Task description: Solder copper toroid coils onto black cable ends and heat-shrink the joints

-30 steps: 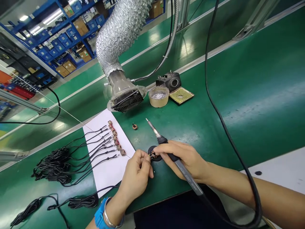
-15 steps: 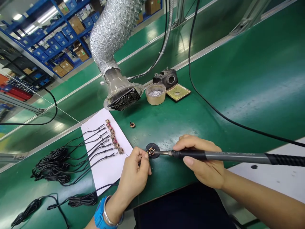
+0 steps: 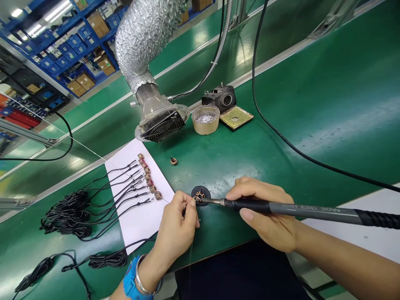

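Note:
My right hand [image 3: 265,212] is closed around a grey soldering iron [image 3: 300,209] that lies nearly level, its tip touching a small copper coil [image 3: 199,195] seated on a black round holder [image 3: 201,192]. My left hand [image 3: 178,227] is pinched at the coil's left side, holding a thin solder wire that runs off to the upper left. The hand wears a blue watch and a metal bangle. A second loose coil [image 3: 173,160] lies on the green mat farther back.
White paper [image 3: 137,221] holds a row of coils [image 3: 149,179] with black leads [image 3: 93,200]. A foil fume duct with fan [image 3: 161,121], a solder dross pot [image 3: 205,119], an iron stand with sponge [image 3: 231,108] and the iron's cable [image 3: 281,133] are behind.
One second ago the iron pointed away, up and to the left, with my right hand over the holder. It has swung round to lie level with its tip on the coil.

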`<action>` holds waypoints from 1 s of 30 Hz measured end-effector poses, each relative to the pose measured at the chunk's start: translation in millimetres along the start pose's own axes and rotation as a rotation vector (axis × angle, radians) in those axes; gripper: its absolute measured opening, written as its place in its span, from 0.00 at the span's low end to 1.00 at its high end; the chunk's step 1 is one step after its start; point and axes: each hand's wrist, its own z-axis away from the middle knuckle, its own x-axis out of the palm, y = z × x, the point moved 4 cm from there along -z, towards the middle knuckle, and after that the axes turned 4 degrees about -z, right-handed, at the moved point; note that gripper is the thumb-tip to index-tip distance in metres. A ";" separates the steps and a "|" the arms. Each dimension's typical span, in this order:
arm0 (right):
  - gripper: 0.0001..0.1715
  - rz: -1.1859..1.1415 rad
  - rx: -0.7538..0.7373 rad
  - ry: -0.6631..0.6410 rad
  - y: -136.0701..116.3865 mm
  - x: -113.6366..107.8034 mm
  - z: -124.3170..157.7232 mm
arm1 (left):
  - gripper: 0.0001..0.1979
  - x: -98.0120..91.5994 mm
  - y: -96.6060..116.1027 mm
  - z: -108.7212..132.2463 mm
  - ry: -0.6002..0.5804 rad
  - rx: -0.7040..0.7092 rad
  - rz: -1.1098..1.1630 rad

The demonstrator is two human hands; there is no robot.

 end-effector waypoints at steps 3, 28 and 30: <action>0.09 0.001 -0.018 0.003 -2.5 0.7 -1.6 | 0.13 0.2 -0.3 0.8 -0.007 -0.004 0.000; 0.16 -0.043 -0.126 0.070 -4.8 -0.4 1.4 | 0.12 1.3 -1.0 -0.8 -0.006 0.007 -0.023; 0.17 -0.028 -0.138 0.084 -5.2 -1.2 1.7 | 0.13 1.2 -0.3 -0.3 -0.007 0.002 -0.015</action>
